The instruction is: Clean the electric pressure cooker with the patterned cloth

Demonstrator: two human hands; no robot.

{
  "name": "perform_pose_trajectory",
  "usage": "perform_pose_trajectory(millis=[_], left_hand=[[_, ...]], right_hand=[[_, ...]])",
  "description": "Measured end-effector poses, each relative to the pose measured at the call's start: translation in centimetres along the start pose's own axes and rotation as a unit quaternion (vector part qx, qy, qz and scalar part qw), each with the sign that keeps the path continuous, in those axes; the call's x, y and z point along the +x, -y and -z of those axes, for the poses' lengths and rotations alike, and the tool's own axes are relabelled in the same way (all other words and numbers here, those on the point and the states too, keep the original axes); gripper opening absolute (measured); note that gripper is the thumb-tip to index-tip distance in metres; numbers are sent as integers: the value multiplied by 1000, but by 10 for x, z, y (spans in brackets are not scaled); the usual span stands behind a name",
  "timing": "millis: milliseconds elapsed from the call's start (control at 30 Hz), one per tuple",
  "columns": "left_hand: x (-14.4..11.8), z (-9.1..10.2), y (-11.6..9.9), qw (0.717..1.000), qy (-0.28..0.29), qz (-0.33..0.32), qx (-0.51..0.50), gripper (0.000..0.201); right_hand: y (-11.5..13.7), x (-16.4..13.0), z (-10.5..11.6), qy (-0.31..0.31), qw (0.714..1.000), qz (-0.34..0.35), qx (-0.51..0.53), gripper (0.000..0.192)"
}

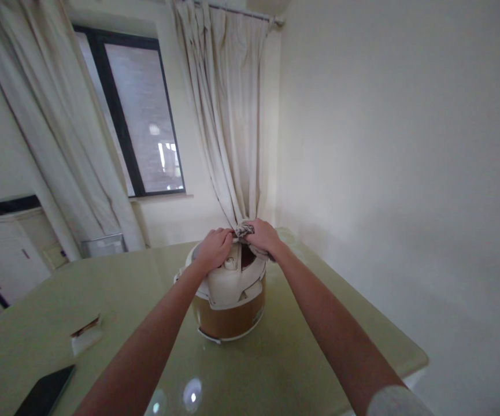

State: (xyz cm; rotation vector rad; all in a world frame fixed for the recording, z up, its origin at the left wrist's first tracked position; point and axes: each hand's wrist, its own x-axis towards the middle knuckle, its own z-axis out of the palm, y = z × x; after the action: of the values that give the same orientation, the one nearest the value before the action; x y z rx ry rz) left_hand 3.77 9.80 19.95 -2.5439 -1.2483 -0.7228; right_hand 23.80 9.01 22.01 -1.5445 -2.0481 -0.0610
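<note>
Nearest in, a dark phone (45,392) lay on the counter (145,300); past it stood the rice cooker (229,316), toward the back! The left hand (215,249) rested on its top, fingers bent, grip impossible to tell; the right hand (264,236) was closed round a bunched cloth (244,230) at the far edge. Wiping looked underway, but how much was done or left didn't show. Behind hung a curtain (232,104).

Label (257,315) on cooker (226,321), illegibly small
</note>
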Motion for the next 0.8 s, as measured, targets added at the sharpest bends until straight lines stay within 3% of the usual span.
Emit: perform_pose_trajectory(millis=[67, 300, 400, 567, 633, 700, 800], left_hand=[[1, 0, -1, 1000, 3, -6, 4, 41], [0, 2, -4, 999, 15, -25, 28, 31], [0, 4, -5, 999, 17, -21, 38, 34], [2, 6, -9, 1000, 12, 6, 1, 35], [3, 7, -10, 999, -2, 38, -33, 35], [3, 7, -11, 997, -9, 56, -47, 36], [4, 5, -11, 997, -9, 61, -51, 38]], right_hand=[[5, -13, 5, -3, 999, 18, -29, 24], [29, -107, 29, -22, 993, 107, -39, 27], [17, -97, 29, -15, 993, 118, 14, 23], [-15, -31, 13, -37, 998, 39, 42, 21], [-19, -22, 9, -43, 998, 29, 35, 20], [-16, -36, 6, -62, 997, 43, 29, 19], [1, -90, 3, -102, 991, 76, 46, 33]])
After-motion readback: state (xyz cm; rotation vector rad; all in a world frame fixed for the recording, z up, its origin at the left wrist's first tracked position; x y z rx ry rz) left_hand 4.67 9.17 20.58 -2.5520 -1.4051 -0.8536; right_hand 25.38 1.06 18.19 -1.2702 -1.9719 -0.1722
